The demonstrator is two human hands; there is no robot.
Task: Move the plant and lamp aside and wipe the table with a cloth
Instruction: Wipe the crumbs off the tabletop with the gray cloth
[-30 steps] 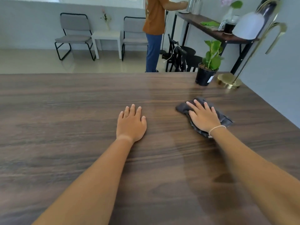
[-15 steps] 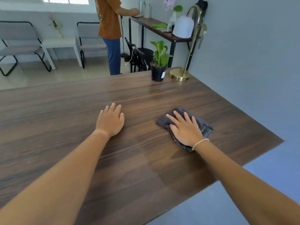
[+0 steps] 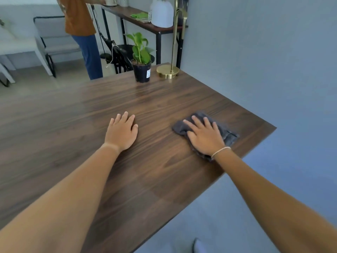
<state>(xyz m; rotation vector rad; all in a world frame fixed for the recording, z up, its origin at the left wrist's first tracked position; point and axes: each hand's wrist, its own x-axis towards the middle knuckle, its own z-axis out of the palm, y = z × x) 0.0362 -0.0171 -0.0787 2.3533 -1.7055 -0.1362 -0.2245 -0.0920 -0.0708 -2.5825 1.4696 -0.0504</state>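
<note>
A dark wooden table (image 3: 155, 179) fills the view. My right hand (image 3: 205, 136) lies flat with fingers spread on a dark grey cloth (image 3: 228, 135) near the table's right edge. My left hand (image 3: 121, 133) rests flat on the bare wood, palm down, holding nothing. A green plant in a black pot (image 3: 141, 70) stands at the far right corner. Right beside it is a lamp with a round brass base (image 3: 168, 72) and a white shade.
The table's right edge (image 3: 262, 141) runs close to a blue-grey wall. Behind the far edge a person in an orange top (image 3: 79, 19) stands at a narrow console shelf (image 3: 138, 21). A grey chair (image 3: 52, 42) stands on the floor at the far left.
The view has swung right and downward, so the table's right edge and floor now show. Both hands stay flat; the right hand and cloth have moved slightly nearer the right edge.
</note>
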